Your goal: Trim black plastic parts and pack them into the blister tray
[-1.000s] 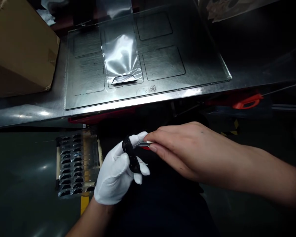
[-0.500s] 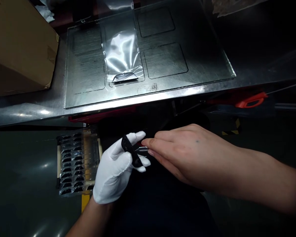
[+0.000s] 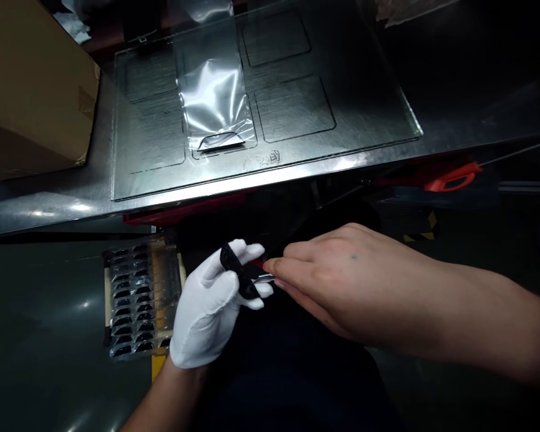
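Observation:
My left hand [image 3: 209, 312], in a white glove, is closed on a small curved black plastic part [image 3: 236, 273], held upright between thumb and fingers below the bench edge. My bare right hand [image 3: 328, 276] is closed around a small tool with a metal tip [image 3: 263, 278] and a bit of red at its handle. The tip touches the black part's right side. Most of the tool is hidden inside my fingers.
A metal plate [image 3: 297, 108] with recessed rectangles lies on the steel bench, with a clear plastic bag [image 3: 213, 102] holding one black part on it. A cardboard box [image 3: 31, 90] stands at the left. A tray of several black parts [image 3: 137, 297] sits below left. A red handle [image 3: 452, 177] shows at right.
The tool tip has slid down along the black part, from near its top toward its lower end. My left hand has tilted the part slightly.

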A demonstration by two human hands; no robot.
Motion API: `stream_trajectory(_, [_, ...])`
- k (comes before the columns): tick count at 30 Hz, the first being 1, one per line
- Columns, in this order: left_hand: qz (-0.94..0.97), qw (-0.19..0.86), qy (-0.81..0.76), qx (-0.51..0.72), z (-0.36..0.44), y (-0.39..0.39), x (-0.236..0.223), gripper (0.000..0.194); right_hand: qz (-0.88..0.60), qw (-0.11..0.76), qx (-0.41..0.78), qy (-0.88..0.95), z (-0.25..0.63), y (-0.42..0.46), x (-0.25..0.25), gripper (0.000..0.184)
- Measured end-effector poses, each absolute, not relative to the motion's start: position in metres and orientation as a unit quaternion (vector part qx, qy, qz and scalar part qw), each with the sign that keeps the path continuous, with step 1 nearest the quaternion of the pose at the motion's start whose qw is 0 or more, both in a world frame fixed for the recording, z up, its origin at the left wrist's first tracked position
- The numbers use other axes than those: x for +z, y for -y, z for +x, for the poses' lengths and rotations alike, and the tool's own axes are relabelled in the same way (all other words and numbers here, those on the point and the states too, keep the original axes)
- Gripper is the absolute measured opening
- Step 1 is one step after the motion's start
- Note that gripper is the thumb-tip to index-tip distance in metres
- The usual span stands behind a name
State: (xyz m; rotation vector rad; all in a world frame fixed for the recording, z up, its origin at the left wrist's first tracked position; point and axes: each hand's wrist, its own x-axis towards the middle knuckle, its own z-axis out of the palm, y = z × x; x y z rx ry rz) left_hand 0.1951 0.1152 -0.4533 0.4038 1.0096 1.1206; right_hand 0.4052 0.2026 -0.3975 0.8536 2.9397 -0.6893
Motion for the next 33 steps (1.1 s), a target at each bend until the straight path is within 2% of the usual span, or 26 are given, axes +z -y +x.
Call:
stream_trajectory(5, [0.158, 0.702, -0.484, 0.498, 0.193, -0.119, -0.453, 0.041, 0.273, 0.012, -0.212, -0.938, 0.404, -0.203, -0.399, 0.016])
stream_trajectory(10, [0.168, 0.673, -0.495, 0.524, 0.196, -0.122, -0.454, 0.035, 0.281, 0.011, -0.193, -0.940, 0.403, -0.202, -0.402, 0.010])
stream_trajectory(17, [0.157, 0.678, -0.471, 0.541, 0.198, -0.123, -0.455, 0.031, 0.293, 0.013, -0.212, -0.932, 0.403, -0.199, -0.402, 0.016])
stream_trajectory(22, [0.158, 0.672, -0.457, 0.561, 0.193, -0.127, -0.448, 0.033, 0.268, 0.048, -0.234, -0.933, 0.407, -0.196, -0.408, 0.018])
stream_trajectory(24, [0.160, 0.667, -0.455, 0.568, 0.192, -0.130, -0.445, 0.032, 0.272, 0.033, -0.246, -0.930, 0.411, -0.196, -0.408, 0.020])
stream_trajectory(29, [0.163, 0.669, -0.441, 0.575, 0.194, -0.134, -0.443, 0.030, 0.312, -0.075, -0.264, -0.910, 0.414, -0.199, -0.400, 0.031])
stream_trajectory(33, [0.184, 0.654, -0.445, 0.584, 0.196, -0.132, -0.445, 0.030, 0.305, -0.089, -0.240, -0.917, 0.407, -0.200, -0.396, 0.028])
